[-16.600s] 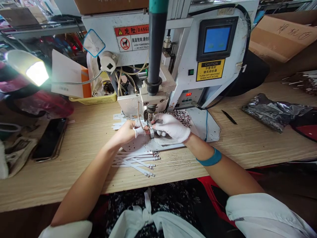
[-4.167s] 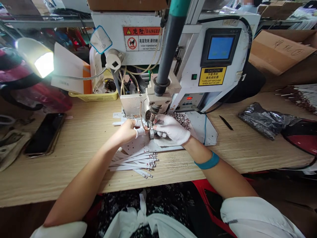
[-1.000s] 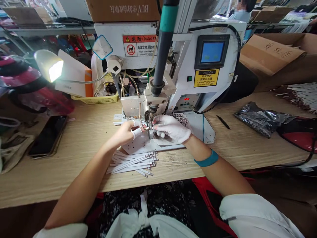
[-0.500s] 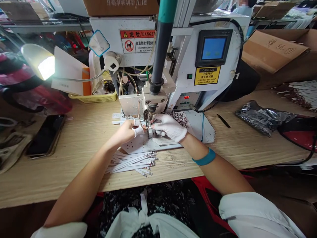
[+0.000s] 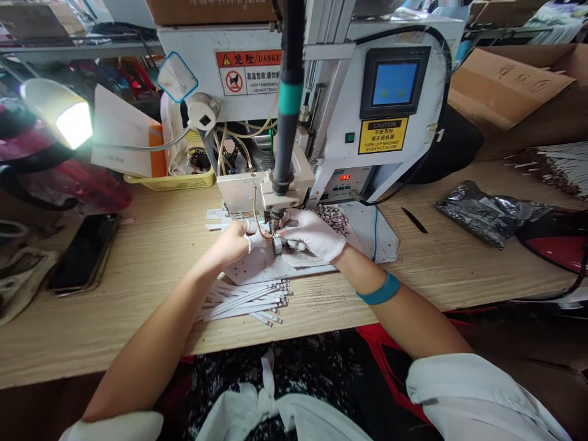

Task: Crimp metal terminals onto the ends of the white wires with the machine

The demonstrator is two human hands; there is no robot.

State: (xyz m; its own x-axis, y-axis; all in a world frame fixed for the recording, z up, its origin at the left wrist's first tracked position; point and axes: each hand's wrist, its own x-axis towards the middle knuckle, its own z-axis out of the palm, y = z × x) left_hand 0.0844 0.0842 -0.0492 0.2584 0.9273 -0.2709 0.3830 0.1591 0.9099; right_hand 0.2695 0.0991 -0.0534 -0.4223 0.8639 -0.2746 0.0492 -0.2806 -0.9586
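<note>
My left hand, with white covers on some fingers, is closed in a pinch just left of the machine's tip. My right hand wears a white glove and is closed close to the right side of that tip. What the fingertips hold is too small and too covered to make out. A small metal block stands between the hands. Below them, a pile of thin white strips with small marked ends lies on the wooden table.
The white machine bears a danger label for high temperature. A dark hose descends to its head. Many small brown-and-white pieces lie behind my right hand. A phone, lit lamp, black bag and cardboard box surround the workspace.
The machine's hose and head have shifted lower and left, its teal band now further down. The red readout shows different digits. Both hands stay nearly in place.
</note>
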